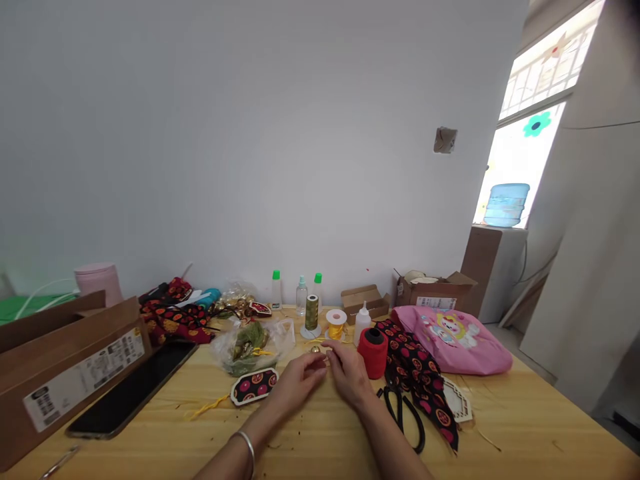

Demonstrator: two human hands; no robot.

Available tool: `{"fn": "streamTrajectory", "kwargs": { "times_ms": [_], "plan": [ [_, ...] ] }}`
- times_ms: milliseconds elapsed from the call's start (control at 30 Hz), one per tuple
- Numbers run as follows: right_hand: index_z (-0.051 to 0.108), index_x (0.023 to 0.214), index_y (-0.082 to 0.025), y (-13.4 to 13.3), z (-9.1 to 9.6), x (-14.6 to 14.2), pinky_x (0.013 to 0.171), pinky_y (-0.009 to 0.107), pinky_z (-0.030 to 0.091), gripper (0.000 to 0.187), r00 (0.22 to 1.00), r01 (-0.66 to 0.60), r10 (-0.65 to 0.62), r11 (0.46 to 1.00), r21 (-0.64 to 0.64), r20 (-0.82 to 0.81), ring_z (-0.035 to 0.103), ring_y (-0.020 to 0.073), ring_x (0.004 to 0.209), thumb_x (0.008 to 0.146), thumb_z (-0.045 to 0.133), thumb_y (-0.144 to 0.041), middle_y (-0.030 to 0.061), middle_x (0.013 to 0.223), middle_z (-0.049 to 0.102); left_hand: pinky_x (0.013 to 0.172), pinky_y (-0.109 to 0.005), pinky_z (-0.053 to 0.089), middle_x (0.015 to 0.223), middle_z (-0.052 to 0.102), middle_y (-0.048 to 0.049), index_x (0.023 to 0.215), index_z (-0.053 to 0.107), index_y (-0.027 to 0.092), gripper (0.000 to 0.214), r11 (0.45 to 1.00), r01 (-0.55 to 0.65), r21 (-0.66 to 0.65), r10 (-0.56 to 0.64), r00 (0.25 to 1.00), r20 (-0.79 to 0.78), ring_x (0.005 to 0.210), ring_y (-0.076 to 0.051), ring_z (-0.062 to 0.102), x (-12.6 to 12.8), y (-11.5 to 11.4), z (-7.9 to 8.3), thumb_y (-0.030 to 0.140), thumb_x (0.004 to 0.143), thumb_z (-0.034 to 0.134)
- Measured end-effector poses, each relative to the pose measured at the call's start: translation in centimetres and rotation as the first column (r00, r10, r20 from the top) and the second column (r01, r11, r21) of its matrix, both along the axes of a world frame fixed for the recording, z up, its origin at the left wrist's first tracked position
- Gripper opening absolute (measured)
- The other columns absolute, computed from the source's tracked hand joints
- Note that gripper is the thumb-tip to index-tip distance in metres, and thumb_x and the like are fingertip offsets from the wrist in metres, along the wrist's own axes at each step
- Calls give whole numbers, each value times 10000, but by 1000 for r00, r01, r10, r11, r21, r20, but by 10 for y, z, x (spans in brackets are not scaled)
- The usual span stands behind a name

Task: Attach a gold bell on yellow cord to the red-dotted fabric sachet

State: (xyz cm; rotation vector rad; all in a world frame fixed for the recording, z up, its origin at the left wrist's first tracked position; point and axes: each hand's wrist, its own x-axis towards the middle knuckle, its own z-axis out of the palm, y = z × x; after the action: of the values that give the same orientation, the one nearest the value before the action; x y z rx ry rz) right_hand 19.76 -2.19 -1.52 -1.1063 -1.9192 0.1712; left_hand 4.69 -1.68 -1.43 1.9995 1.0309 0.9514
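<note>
Nearest us, a thin silver bangle [245, 448] rings our wrist above the pale wooden table [525, 413]. Our half-curled left hand [296, 381] and right hand [350, 373] nearly meet at a small gold bead [315, 349]; we cannot tell if either grips it. A red thread cone [373, 355] stands just beyond, black-handled scissors [403, 417] just right.

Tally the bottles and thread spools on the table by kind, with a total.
Green-capped bottles: 2
Clear bottle: 1
White nozzle bottle: 1
Thread spools: 3
Total: 7
</note>
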Motion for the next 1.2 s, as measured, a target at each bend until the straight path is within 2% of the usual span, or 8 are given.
{"fn": "streamTrajectory", "kwargs": {
  "times_ms": [133, 333, 567, 667, 833, 967, 1067, 1200],
  "plan": [
    [552, 1024, -223, 1, -2, 1, 654, 257, 445, 262, 1000, 19, -19, 1000, -6, -10, 604, 173, 751, 827, 381, -204, 37, 822, 657, 759, -292, 427, 845, 671, -63, 903, 638, 138, 350, 998, -61, -32, 62, 996, 57, 816, -199, 575, 5, 0, -7, 382, 748, 441],
    [541, 1045, -223, 3, -3, 5, 631, 269, 444, 283, 997, 64, -64, 998, -9, -31, 601, 182, 738, 845, 341, -219, 50, 824, 650, 615, -257, 410, 652, 649, -26, 719, 657, 99, 401, 990, -130, -59, 134, 988, 81, 643, -176, 536, -1, -4, -6, 442, 729, 449],
    [523, 1041, -211, 3, -1, 6, 581, 226, 429, 324, 995, 98, -98, 995, -1, -24, 580, 148, 682, 884, 243, -259, 21, 741, 622, 558, -224, 368, 598, 601, 5, 699, 650, 93, 418, 990, -123, -65, 126, 991, 46, 605, -152, 498, -3, -7, -11, 454, 729, 441],
    [548, 968, -187, 4, -4, 4, 513, 207, 403, 257, 995, 100, -100, 995, 23, 24, 553, 141, 579, 849, 334, -264, -4, 612, 582, 555, -222, 368, 599, 604, 6, 715, 650, 94, 407, 991, -123, -47, 125, 992, 32, 597, -147, 500, -4, -10, -10, 433, 743, 427],
    [545, 963, -174, 6, -12, 5, 486, 205, 378, 234, 986, 97, -104, 993, 60, 128, 527, 142, 518, 781, 398, -188, -20, 540, 538, 610, -236, 411, 710, 658, -17, 805, 651, 128, 300, 990, -141, -18, 141, 990, 0, 664, -163, 549, -8, -13, -12, 359, 715, 484],
    [538, 979, -187, 6, -13, 5, 500, 223, 393, 266, 973, 106, -117, 992, 67, 198, 566, 166, 548, 775, 370, -159, 12, 580, 591, 685, -281, 420, 786, 640, -58, 877, 620, 115, 249, 961, -271, 49, 273, 962, -33, 719, -179, 549, -15, -11, -16, 224, 689, 499],
    [534, 988, -188, 4, -14, 4, 490, 227, 399, 279, 962, 125, -139, 989, 76, 235, 594, 186, 568, 772, 361, -152, 39, 607, 627, 809, -316, 381, 887, 600, -65, 916, 598, 130, 293, 932, -341, 120, 348, 936, -50, 848, -185, 521, -18, -10, -16, 100, 645, 491],
    [536, 965, -194, 3, -14, 3, 472, 218, 406, 278, 953, 138, -161, 985, 105, 257, 616, 186, 565, 777, 338, -142, 52, 635, 656, 906, -321, 329, 990, 560, -62, 972, 572, 152, 428, 919, -344, 191, 361, 931, -59, 976, -178, 478, -15, -13, -13, 10, 580, 477]
  ]
}}
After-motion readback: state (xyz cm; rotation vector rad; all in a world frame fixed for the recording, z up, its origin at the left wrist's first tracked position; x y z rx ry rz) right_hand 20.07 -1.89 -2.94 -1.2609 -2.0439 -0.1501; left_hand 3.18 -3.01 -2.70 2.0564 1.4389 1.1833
